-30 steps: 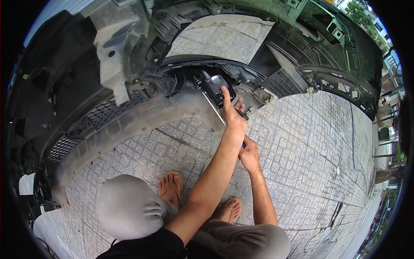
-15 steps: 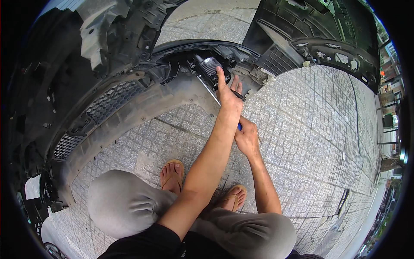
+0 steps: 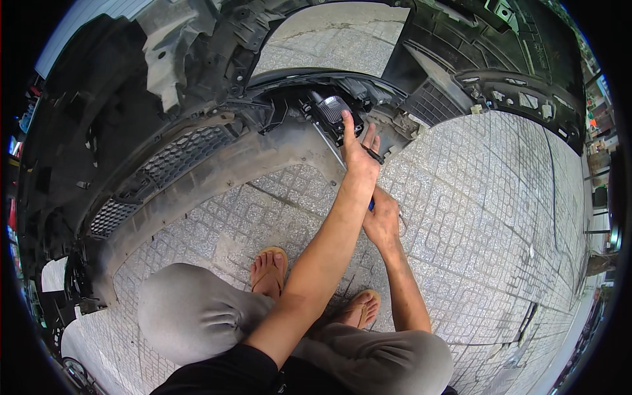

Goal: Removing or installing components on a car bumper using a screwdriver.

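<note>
A black finned module (image 3: 334, 108) sits on the inner side of a dark car bumper (image 3: 280, 141). My left hand (image 3: 359, 153) is up against it, thumb laid along its side and the other fingers stretched out apart. A small black piece (image 3: 373, 155) lies at that hand; whether it is held I cannot tell. Below my left wrist, my right hand (image 3: 382, 214) is closed around the blue handle of a screwdriver (image 3: 372, 203). Its thin metal shaft (image 3: 334, 146) slants up to the module's left edge, passing partly behind my left hand. The tip is too small to make out.
Honeycomb grilles (image 3: 181, 155) line the bumper on the left. More dark plastic panels (image 3: 520, 79) stand at the upper right. Patterned paving (image 3: 461, 217) lies under everything. My sandalled feet (image 3: 270, 266) and bent knees (image 3: 201, 309) are close below my arms.
The whole view has shifted slightly, so everything sits a little lower and to the right. Both hands keep their places at the module and screwdriver.
</note>
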### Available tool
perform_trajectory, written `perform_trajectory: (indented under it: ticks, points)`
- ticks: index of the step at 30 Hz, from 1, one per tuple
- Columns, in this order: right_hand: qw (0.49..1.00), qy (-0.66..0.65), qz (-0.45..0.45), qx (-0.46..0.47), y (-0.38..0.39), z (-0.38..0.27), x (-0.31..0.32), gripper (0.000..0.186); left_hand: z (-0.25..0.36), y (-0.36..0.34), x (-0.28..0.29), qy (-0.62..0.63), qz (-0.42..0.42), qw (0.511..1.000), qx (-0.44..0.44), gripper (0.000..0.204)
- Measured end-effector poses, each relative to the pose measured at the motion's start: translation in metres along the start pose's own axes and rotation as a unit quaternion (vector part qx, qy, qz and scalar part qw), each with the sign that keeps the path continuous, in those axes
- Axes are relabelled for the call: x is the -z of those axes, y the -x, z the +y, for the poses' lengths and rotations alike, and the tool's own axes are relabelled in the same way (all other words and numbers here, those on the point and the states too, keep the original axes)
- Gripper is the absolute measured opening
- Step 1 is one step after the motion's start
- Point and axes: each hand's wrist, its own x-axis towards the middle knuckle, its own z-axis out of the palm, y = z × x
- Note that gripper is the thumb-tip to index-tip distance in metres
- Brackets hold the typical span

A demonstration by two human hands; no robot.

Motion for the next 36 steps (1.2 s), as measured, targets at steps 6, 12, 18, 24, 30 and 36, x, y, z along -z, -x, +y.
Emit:
perform_trajectory:
  ticks: [6,12,18,24,30,36]
  points:
    - [0.912,-0.312,-0.120,-0.237,-0.011,0.001,0.015,0.020,0.002,-0.001,0.000,0.002,-0.001,1.000,0.000,0.080]
    - [0.961,-0.183,-0.111,-0.177,-0.006,-0.004,0.012,0.020,0.015,0.028,0.004,-0.099,-0.059,0.990,0.078,0.099]
    - [0.988,-0.079,-0.099,-0.089,0.013,-0.030,0.036,0.035,0.055,0.152,0.045,-0.286,-0.074,0.949,-0.113,0.059]
    - [0.999,-0.018,-0.026,-0.041,0.014,-0.043,0.036,0.037,0.109,0.039,0.066,-0.349,0.027,0.912,-0.213,0.044]
    - [1.000,0.021,0.004,0.003,0.006,-0.035,0.025,0.038,0.111,0.002,0.043,-0.398,-0.019,0.892,-0.214,0.038]
    - [1.000,0.010,0.017,0.004,0.000,-0.039,0.018,0.038,0.112,-0.012,0.045,-0.336,-0.063,0.912,-0.227,0.038]
